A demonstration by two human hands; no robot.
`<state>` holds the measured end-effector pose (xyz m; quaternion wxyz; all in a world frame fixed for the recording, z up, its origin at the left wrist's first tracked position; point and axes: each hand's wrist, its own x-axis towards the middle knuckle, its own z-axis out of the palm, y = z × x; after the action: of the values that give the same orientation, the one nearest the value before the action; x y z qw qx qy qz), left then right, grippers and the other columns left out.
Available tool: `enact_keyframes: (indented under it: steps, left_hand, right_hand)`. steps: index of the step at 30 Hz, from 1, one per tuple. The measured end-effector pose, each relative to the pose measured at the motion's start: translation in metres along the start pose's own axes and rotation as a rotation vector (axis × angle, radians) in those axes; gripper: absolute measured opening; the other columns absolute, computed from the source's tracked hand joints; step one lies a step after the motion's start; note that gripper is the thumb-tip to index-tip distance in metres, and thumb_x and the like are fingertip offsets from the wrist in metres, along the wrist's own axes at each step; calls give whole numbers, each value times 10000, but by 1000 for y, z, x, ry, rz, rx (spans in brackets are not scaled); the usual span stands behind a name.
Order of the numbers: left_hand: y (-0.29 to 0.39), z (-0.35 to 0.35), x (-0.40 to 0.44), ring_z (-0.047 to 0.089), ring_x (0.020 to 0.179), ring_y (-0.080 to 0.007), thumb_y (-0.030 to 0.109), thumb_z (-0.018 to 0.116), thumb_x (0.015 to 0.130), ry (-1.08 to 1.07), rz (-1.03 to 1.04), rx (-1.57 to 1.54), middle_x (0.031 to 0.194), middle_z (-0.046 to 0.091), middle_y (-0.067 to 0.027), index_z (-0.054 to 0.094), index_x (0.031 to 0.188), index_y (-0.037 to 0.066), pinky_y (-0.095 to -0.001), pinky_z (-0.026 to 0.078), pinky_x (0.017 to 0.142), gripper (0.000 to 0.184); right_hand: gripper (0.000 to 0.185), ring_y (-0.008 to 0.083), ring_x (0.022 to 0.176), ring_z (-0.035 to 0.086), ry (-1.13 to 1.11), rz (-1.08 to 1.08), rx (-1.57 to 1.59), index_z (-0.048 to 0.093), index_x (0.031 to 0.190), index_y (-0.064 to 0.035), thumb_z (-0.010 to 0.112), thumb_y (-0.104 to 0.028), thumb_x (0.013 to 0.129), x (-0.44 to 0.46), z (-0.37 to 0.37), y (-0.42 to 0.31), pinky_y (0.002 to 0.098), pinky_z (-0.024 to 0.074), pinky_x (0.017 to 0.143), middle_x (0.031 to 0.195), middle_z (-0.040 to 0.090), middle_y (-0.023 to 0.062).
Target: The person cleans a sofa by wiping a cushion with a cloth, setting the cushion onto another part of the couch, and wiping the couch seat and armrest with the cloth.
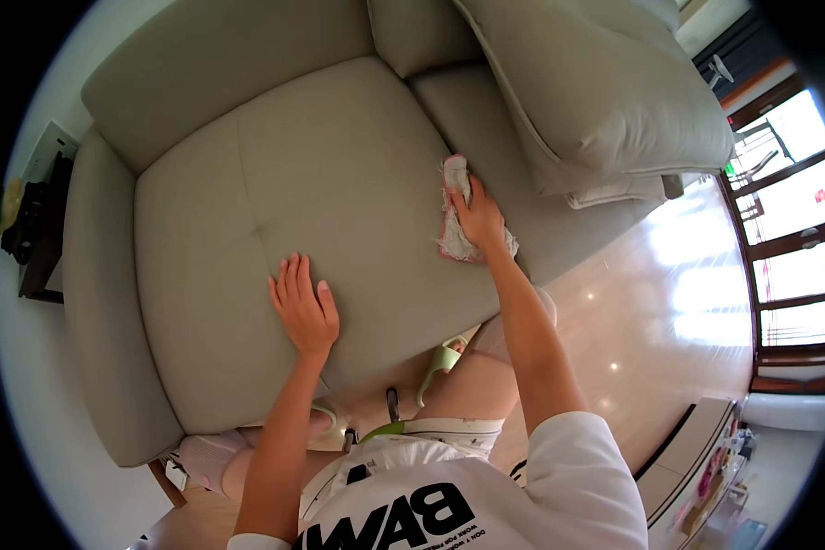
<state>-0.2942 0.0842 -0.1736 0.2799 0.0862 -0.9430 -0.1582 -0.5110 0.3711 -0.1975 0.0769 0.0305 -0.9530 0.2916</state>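
Observation:
A greenish-grey sofa seat [339, 156] spreads out in front of me. My left hand [303, 307] lies flat on it near the front edge, fingers spread, holding nothing. To the right, my right hand [478, 216] presses on a white cloth with pink edging [453, 236], close to the seam between two seat cushions. The cloth is crumpled and reaches out beyond the fingers on the left and below. Part of it is hidden under the hand.
A large back cushion [605, 101] rests at the upper right. The sofa armrest [105, 302] stands at the left. Shiny floor [632, 302] runs toward windowed doors [793, 229]. A low cabinet [687, 458] is at the lower right.

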Motion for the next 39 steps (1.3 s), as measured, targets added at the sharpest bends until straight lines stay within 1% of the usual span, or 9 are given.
enact_keyframes:
  steps: [7, 10, 13, 15, 19, 27, 31, 33, 39]
  left_hand:
    - [-2, -3, -4, 437, 1432, -377, 244, 409, 1044, -8, -2, -19, 1476, 551, -188, 564, 1388, -17, -545, 222, 1241, 459]
    - [-4, 0, -6, 430, 1436, -376, 237, 409, 1042, -5, -10, -17, 1481, 544, -192, 561, 1383, -19, -549, 220, 1242, 453]
    - [-4, 3, -6, 419, 1445, -373, 227, 412, 1040, 1, -12, -29, 1490, 536, -189, 558, 1382, -15, -553, 215, 1245, 443]
    - [-6, 4, -7, 420, 1452, -356, 229, 400, 1056, 2, -18, -35, 1500, 536, -171, 570, 1386, 0, -540, 214, 1250, 436]
    - [-18, 6, -14, 415, 1459, -351, 209, 413, 1054, -16, 14, -116, 1508, 535, -157, 576, 1388, 16, -538, 215, 1252, 419]
    - [-34, -16, -20, 423, 1452, -372, 147, 429, 1041, -125, 104, -240, 1508, 535, -161, 575, 1384, 2, -535, 252, 1242, 401]
    - [-33, -10, -22, 425, 1454, -358, 148, 426, 1045, -127, 118, -193, 1513, 533, -152, 571, 1395, 8, -522, 247, 1248, 404]
    - [-32, -14, -19, 423, 1460, -343, 158, 410, 1057, -128, 120, -190, 1521, 530, -141, 571, 1406, 16, -510, 241, 1253, 409]
    - [-31, -15, -22, 430, 1456, -341, 159, 421, 1050, -114, 130, -122, 1517, 534, -140, 571, 1403, 15, -508, 260, 1244, 410]
  right_hand:
    - [605, 453, 1197, 590, 62, 286, -124, 574, 1323, -25, 556, -519, 975, -100, -44, -13, 553, 439, 1040, 1212, 659, 256]
    - [629, 490, 1317, 497, 252, 336, -185, 545, 1383, -6, 545, -492, 982, -145, -30, -10, 573, 390, 1095, 1342, 590, 293]
    - [705, 557, 1450, 290, 500, 313, -340, 436, 1506, -13, 561, -462, 977, -179, 9, -27, 652, 295, 1137, 1549, 377, 333]
    - [819, 600, 1510, 59, 344, 511, -203, 278, 1605, -43, 587, -449, 965, -207, 26, -78, 746, 197, 1132, 1665, 103, 333]
    - [906, 622, 1506, -58, 190, 305, 29, 185, 1627, -18, 608, -449, 951, -291, 58, -183, 816, 88, 1106, 1677, 6, 336]
    - [910, 539, 1542, 22, -60, 110, 22, 230, 1619, -16, 605, -499, 946, -307, 48, -188, 845, 50, 1081, 1674, 71, 327]
    - [969, 512, 1546, 73, 306, 293, -48, 234, 1619, -22, 635, -554, 914, -241, 29, -105, 816, 63, 1114, 1670, 107, 326]
    - [1001, 528, 1528, 126, 401, 544, -68, 195, 1617, 7, 645, -552, 918, -207, 20, -58, 753, 113, 1164, 1663, 115, 338]
    - [1015, 505, 1517, 193, 527, 741, 274, 140, 1606, 62, 657, -515, 949, -179, 5, -33, 526, 187, 1256, 1645, 118, 367]
